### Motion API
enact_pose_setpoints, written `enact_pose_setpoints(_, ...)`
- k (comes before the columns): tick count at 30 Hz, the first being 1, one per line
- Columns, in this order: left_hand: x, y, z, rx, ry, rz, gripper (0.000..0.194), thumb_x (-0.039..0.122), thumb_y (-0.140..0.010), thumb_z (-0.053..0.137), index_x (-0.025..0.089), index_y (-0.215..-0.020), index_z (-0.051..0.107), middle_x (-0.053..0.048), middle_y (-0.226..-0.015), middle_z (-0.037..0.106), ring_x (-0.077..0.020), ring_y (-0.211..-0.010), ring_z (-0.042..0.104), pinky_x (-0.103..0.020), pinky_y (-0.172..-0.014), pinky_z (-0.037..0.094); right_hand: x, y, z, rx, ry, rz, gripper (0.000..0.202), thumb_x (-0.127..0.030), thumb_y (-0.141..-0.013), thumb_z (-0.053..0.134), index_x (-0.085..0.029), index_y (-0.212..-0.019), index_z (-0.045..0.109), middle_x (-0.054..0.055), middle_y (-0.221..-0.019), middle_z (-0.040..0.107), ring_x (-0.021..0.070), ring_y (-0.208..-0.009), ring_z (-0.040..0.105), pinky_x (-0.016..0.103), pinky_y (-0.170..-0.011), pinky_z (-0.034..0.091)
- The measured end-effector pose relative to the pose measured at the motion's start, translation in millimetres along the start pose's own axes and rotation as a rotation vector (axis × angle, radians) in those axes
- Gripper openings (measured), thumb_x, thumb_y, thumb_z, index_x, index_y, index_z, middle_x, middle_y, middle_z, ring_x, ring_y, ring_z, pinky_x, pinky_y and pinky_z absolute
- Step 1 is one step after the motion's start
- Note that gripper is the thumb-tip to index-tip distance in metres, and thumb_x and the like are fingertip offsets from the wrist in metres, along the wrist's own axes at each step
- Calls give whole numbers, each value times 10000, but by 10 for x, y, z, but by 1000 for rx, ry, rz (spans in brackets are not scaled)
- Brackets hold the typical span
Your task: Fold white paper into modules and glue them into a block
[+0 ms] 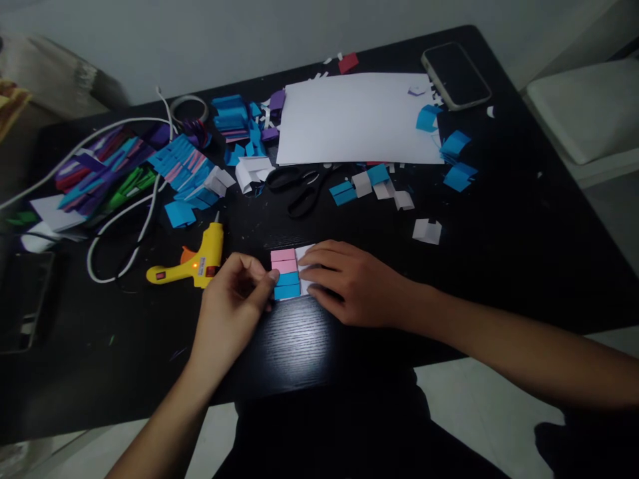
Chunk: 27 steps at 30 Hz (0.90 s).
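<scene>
A small paper piece with two pink and two blue folded strips [286,273] lies on the black table in front of me, with a white part along its right side. My left hand [238,293] pinches its left edge, thumb at the blue strips. My right hand [352,279] rests from the right with fingers stretched over the white part, hiding much of it. A yellow glue gun [202,259] with a lit orange light lies just beyond my left hand. Black-handled scissors [302,189] lie farther back.
A large white sheet [354,120] lies at the back, a phone [456,74] to its right. Folded blue and white paper pieces [379,183] are scattered near it. At left are colored paper strips [104,166], a white cable [144,229] and a tape roll [188,108].
</scene>
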<state>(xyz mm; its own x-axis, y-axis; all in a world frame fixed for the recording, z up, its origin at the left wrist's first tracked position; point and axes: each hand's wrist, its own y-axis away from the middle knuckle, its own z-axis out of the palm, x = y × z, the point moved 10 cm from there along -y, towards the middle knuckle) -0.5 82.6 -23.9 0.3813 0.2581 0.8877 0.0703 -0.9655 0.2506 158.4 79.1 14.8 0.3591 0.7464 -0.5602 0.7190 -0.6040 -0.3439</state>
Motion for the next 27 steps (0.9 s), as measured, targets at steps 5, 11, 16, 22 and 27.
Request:
enact_pose_setpoints(5, 55, 50, -43, 39, -201, 54, 250, 392, -875, 757, 226, -831, 574, 66, -675, 614, -97, -508, 592, -213, -504, 475, 5, -6, 8, -13, -10, 6, 207, -121, -966, 563, -91, -1087, 728, 161, -1158, 713, 275, -1133, 622, 466, -994, 553)
enact_pose_setpoints(11, 440, 166, -73, 87, -576, 393, 157, 381, -942, 695, 226, -936, 666, -2, -874, 699, -160, -763, 678, -282, -726, 545, -7, -9, -11, 1, -21, -8, 204, -115, -958, 571, -76, -1085, 726, 170, -1146, 711, 270, -1132, 621, 462, -1025, 555)
enact_pose_setpoints(16, 588, 292, 137, -128, -689, 734, 342, 280, -973, 650, 237, -1312, 633, -106, -1488, 576, -296, -1351, 577, -472, -1145, 467, -33, -14, -31, 18, -1, -29, 202, -121, -977, 553, -72, -1087, 715, 172, -1114, 725, 269, -1133, 639, 465, -1041, 560)
enact_pose_setpoints(22, 468, 288, 203, -163, -698, 778, 522, 247, -968, 664, 238, -1475, 536, -108, -1497, 598, -302, -1382, 573, -501, -1157, 481, -14, -18, -16, -6, 11, -4, 191, -128, -983, 551, -90, -1087, 707, 161, -1118, 732, 267, -1159, 642, 468, -1063, 549)
enact_pose_setpoints(27, 451, 311, 242, -157, -729, 829, 560, 228, -964, 667, 252, -1503, 517, -110, -1466, 625, -327, -1374, 578, -539, -1119, 508, -15, -22, -16, -22, 9, -6, 187, -113, -984, 543, -86, -1066, 709, 163, -1104, 734, 259, -1160, 636, 456, -1056, 548)
